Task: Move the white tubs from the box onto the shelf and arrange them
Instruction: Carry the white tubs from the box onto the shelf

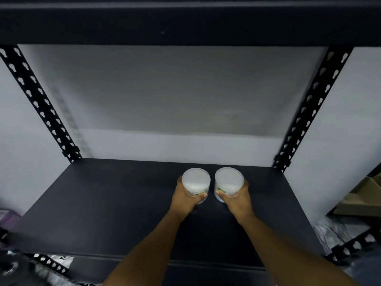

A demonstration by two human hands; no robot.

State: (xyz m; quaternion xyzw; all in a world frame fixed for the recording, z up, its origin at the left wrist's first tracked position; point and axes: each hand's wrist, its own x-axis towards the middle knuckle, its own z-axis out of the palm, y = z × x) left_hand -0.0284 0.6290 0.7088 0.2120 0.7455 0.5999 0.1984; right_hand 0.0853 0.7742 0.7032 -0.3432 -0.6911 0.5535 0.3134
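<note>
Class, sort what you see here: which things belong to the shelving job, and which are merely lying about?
Job: left tub in left hand; right tub in right hand; black shelf; cardboard box.
Lying about: crumpled wrapping; dark round object.

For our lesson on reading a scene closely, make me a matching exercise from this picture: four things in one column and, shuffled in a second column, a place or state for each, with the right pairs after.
Column one
1. left tub
2. right tub
3. shelf board
4. cardboard box

Column two
A. dark and flat, both tubs over its back part
B. held in the grip of the right hand
C. off to the right, beyond the shelf frame
D. held in the grip of the left hand

Pairs: 1-D, 2-B, 3-A, 4-C
</note>
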